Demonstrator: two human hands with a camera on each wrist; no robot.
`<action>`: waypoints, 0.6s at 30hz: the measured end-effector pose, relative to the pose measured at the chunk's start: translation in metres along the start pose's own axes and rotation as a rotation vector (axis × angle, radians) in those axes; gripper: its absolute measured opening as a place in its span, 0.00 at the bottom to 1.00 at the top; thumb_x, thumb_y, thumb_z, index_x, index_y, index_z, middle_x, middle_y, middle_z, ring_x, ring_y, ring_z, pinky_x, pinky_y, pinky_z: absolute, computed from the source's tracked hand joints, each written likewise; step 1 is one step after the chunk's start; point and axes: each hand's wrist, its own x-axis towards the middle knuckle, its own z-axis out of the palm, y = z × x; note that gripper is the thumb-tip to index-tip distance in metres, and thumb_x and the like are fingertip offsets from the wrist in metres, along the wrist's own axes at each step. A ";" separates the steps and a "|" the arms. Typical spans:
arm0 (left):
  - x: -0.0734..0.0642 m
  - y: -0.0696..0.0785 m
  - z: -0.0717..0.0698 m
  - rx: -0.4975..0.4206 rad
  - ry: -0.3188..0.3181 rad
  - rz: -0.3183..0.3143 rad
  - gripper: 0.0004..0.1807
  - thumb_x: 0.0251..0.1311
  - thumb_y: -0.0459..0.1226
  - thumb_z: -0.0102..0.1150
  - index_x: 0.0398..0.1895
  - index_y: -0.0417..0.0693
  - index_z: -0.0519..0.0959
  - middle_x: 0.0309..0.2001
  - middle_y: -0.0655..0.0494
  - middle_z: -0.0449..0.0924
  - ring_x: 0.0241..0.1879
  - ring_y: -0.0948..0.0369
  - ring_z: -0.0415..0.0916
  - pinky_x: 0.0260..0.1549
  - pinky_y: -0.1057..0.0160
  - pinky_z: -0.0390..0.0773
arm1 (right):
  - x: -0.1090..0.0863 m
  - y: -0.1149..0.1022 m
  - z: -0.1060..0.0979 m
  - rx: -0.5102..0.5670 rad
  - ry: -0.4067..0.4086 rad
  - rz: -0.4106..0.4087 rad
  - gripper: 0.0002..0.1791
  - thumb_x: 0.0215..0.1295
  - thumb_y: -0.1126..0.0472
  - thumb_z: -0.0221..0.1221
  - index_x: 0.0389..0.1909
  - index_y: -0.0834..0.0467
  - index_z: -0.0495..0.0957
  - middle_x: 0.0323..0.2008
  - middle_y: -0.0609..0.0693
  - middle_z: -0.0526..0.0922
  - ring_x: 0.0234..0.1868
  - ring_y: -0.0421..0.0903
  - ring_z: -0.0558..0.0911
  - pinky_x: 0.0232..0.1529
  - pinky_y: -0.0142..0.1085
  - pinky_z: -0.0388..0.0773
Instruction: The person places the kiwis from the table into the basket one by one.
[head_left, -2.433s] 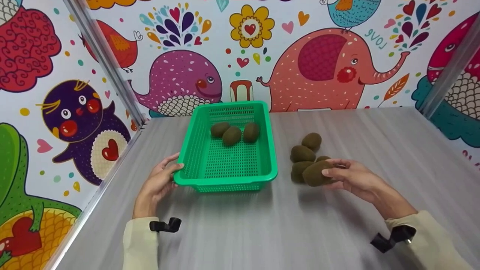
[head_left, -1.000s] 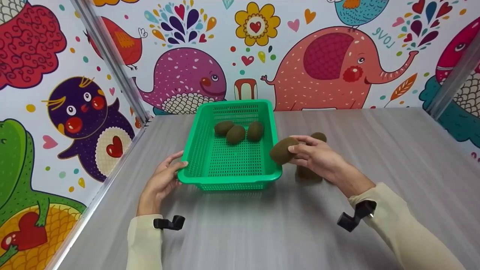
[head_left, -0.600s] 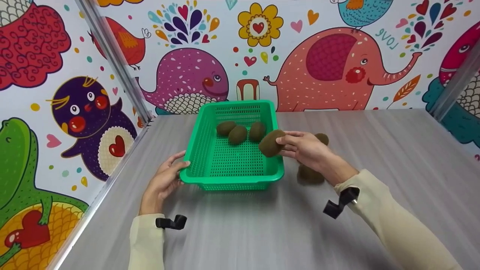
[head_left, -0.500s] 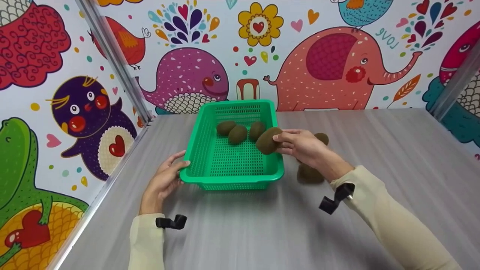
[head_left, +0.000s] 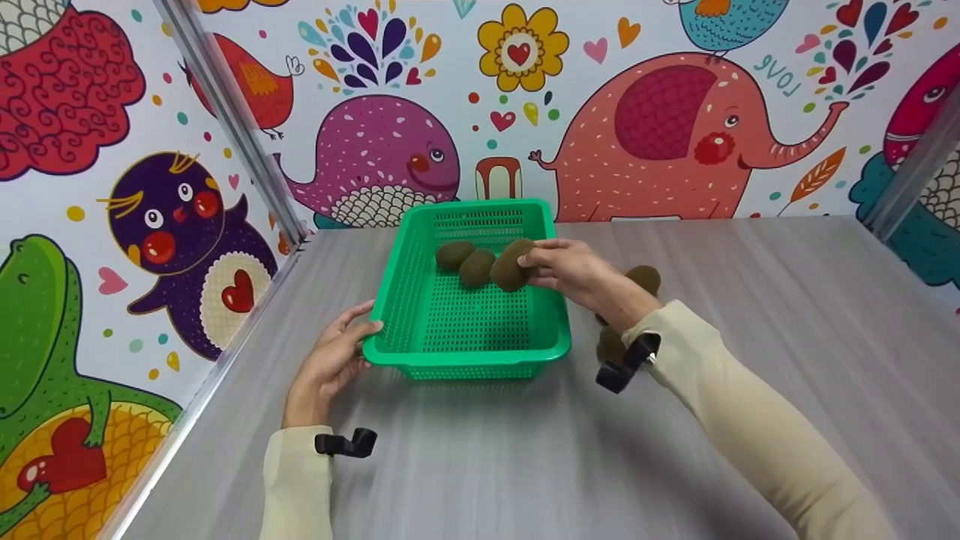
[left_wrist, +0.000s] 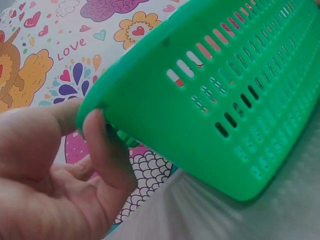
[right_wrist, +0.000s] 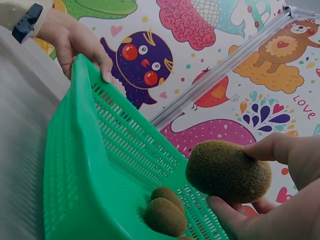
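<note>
A green plastic basket (head_left: 466, 358) with slotted walls stands on the table. My left hand (head_left: 330, 364) grips its rim at the near left corner; the left wrist view shows thumb and fingers (left_wrist: 107, 145) pinching that rim. Over the basket's right half, my right hand (head_left: 574, 271) pinches a brown fuzzy kiwi (right_wrist: 227, 171) between thumb and fingertips. In the head view this held kiwi overlaps the rightmost one behind it. Two other kiwis (head_left: 454, 256) show in the basket, side by side toward its back.
More kiwis (head_left: 643, 280) lie on the grey table (head_left: 480, 465) right of the basket, partly hidden by the right forearm. A wall with cartoon animals (head_left: 652, 135) rises behind the table, and a metal post (head_left: 225, 112) stands at the back left corner.
My right hand has carried a kiwi from the pile on the right, leftward over the basket's rim and above its inside. The left hand keeps its grip at the corner.
</note>
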 end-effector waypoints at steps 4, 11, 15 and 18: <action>0.001 -0.001 -0.001 -0.008 -0.011 0.000 0.32 0.72 0.35 0.53 0.77 0.48 0.56 0.35 0.58 0.81 0.25 0.68 0.77 0.23 0.70 0.75 | 0.010 -0.003 0.004 -0.012 0.009 0.007 0.25 0.72 0.62 0.58 0.66 0.64 0.67 0.65 0.59 0.71 0.68 0.55 0.73 0.70 0.45 0.70; 0.001 -0.001 -0.001 -0.023 -0.010 0.000 0.32 0.72 0.34 0.52 0.77 0.47 0.55 0.36 0.57 0.82 0.27 0.67 0.80 0.24 0.70 0.77 | 0.028 -0.008 0.015 -0.022 0.007 0.065 0.25 0.70 0.60 0.59 0.65 0.62 0.68 0.69 0.58 0.67 0.71 0.59 0.70 0.67 0.46 0.74; 0.001 -0.001 0.000 -0.036 -0.009 -0.006 0.33 0.72 0.34 0.52 0.77 0.47 0.55 0.36 0.57 0.82 0.26 0.68 0.79 0.24 0.70 0.76 | 0.040 -0.012 0.025 0.001 -0.001 0.075 0.26 0.68 0.60 0.59 0.65 0.62 0.69 0.69 0.59 0.67 0.70 0.61 0.71 0.64 0.49 0.76; 0.002 -0.001 0.001 -0.040 -0.005 -0.009 0.32 0.72 0.33 0.52 0.77 0.48 0.56 0.35 0.57 0.81 0.26 0.68 0.78 0.23 0.71 0.75 | 0.047 -0.013 0.032 0.005 -0.008 0.079 0.25 0.67 0.59 0.59 0.63 0.62 0.71 0.69 0.60 0.67 0.70 0.62 0.71 0.63 0.50 0.77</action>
